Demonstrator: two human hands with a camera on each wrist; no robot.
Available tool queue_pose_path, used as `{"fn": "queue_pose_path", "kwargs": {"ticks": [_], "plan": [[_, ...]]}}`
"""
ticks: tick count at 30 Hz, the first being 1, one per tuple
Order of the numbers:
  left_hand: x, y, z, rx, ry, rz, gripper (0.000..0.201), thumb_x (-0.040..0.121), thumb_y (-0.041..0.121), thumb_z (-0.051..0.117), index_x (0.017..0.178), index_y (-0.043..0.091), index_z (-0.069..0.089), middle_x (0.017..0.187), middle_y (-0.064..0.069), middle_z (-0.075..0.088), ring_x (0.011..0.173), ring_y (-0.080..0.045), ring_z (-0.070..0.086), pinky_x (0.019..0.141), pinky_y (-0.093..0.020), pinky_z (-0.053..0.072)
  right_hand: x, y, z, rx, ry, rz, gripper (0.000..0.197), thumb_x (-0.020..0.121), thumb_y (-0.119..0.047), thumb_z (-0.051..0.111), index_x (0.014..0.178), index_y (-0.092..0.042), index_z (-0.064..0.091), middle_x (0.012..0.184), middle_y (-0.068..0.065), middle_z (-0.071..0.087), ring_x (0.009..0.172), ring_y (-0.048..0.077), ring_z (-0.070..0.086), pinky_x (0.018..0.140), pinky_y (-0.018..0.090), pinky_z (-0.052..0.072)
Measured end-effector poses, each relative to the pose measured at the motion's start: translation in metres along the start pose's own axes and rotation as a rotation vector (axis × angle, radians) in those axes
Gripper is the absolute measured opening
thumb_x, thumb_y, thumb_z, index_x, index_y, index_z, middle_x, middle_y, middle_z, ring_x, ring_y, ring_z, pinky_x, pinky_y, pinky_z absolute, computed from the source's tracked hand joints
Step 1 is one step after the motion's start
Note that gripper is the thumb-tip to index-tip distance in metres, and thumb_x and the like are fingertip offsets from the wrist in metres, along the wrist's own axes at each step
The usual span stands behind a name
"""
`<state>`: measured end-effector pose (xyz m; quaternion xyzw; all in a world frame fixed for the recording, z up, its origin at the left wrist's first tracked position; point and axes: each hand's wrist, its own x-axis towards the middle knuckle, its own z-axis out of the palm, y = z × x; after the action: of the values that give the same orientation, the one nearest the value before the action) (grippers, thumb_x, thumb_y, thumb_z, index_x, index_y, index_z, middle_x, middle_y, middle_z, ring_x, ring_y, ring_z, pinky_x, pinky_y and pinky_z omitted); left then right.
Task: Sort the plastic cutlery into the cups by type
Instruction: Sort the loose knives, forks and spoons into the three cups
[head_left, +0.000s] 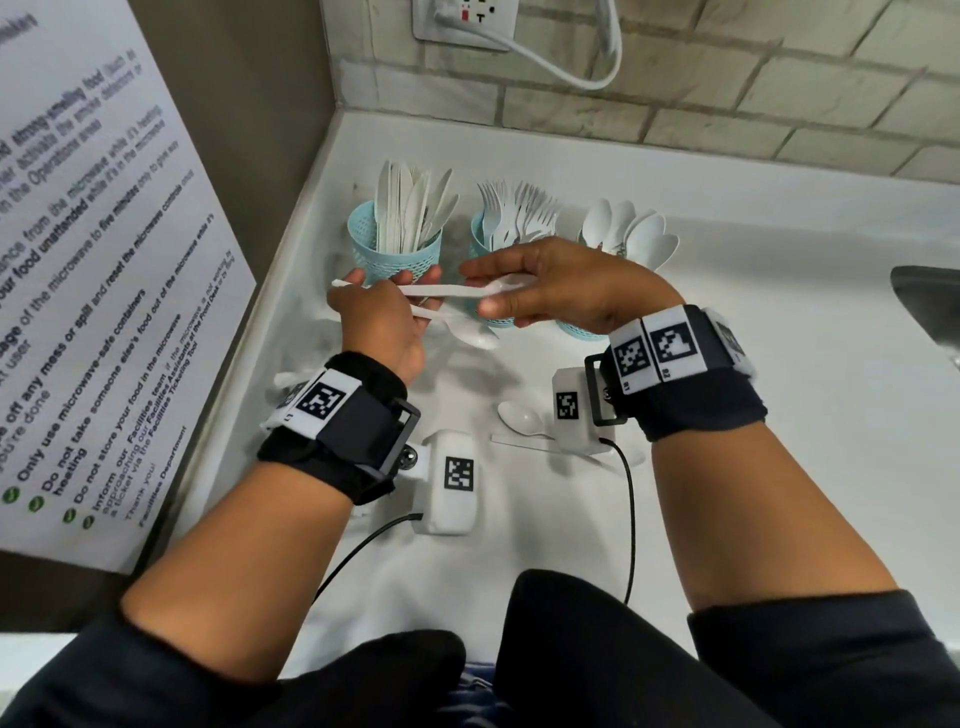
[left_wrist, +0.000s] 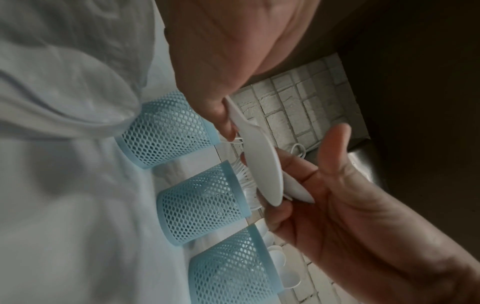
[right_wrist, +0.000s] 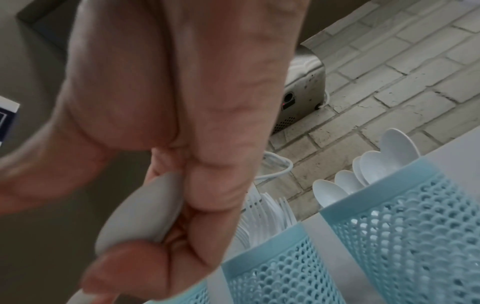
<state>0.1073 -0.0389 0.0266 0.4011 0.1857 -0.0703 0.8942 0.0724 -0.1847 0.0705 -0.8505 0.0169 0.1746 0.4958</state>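
two white plastic spoons (head_left: 457, 306) sit between the hands: the left hand (head_left: 382, 325) curls round their handles, and the right hand (head_left: 550, 291) pinches the upper spoon's bowl in front of the fork cup (head_left: 485, 244). best to draw only that spoon free, then drop it handle-first into the spoon cup (right_wrist: 405, 236) on the right. more spoons (head_left: 522, 418) lie on the counter (head_left: 727, 415).

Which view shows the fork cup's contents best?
Head view: the fork cup shows its tines from above. The left wrist view shows its mesh side; the right wrist view shows blurred tines and its rim.
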Motion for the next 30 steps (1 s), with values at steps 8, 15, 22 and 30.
{"fn": "queue_pose_path", "kwargs": {"ticks": [8, 15, 22, 30], "plan": [[0.001, 0.0, 0.006, -0.046, 0.068, 0.008, 0.035, 0.091, -0.008, 0.021, 0.118, 0.013, 0.029, 0.091, -0.009, 0.045, 0.065, -0.019, 0.057, 0.077, -0.043, 0.054, -0.002, -0.001, 0.013, -0.209, -0.027, -0.082, 0.06, 0.069, -0.019, 0.08, 0.122, -0.032, 0.055, 0.128, -0.004, 0.054, 0.119, 0.017, 0.053, 0.099, 0.035, 0.044], [0.008, 0.001, -0.001, -0.053, -0.019, -0.032, 0.026, 0.098, 0.002, 0.037, 0.123, 0.0, 0.041, 0.086, -0.008, 0.05, 0.069, -0.017, 0.062, 0.058, -0.033, 0.059, 0.001, 0.006, 0.013, 0.003, 0.152, -0.193, 0.012, 0.081, -0.01, 0.07, 0.091, -0.014, 0.064, 0.074, -0.007, 0.062, 0.06, 0.003, 0.058, 0.063, 0.018, 0.051], [0.001, 0.004, -0.006, -0.042, -0.117, -0.045, 0.01, 0.096, 0.009, 0.047, 0.088, 0.006, 0.053, 0.079, -0.007, 0.059, 0.074, -0.017, 0.065, 0.066, -0.027, 0.059, 0.012, 0.024, 0.006, 0.279, 0.435, -0.184, 0.021, 0.092, -0.011, 0.056, 0.071, -0.009, 0.057, 0.073, 0.004, 0.057, 0.058, 0.001, 0.056, 0.053, 0.016, 0.051], [0.003, 0.001, -0.008, -0.046, -0.066, 0.023, 0.008, 0.096, 0.01, 0.048, 0.093, 0.005, 0.053, 0.081, -0.005, 0.057, 0.07, -0.013, 0.065, 0.071, -0.024, 0.058, 0.002, 0.018, 0.009, 0.254, 0.242, -0.093, 0.022, 0.088, -0.022, 0.062, 0.105, -0.012, 0.053, 0.084, 0.002, 0.06, 0.062, 0.012, 0.06, 0.055, 0.021, 0.054]]}}
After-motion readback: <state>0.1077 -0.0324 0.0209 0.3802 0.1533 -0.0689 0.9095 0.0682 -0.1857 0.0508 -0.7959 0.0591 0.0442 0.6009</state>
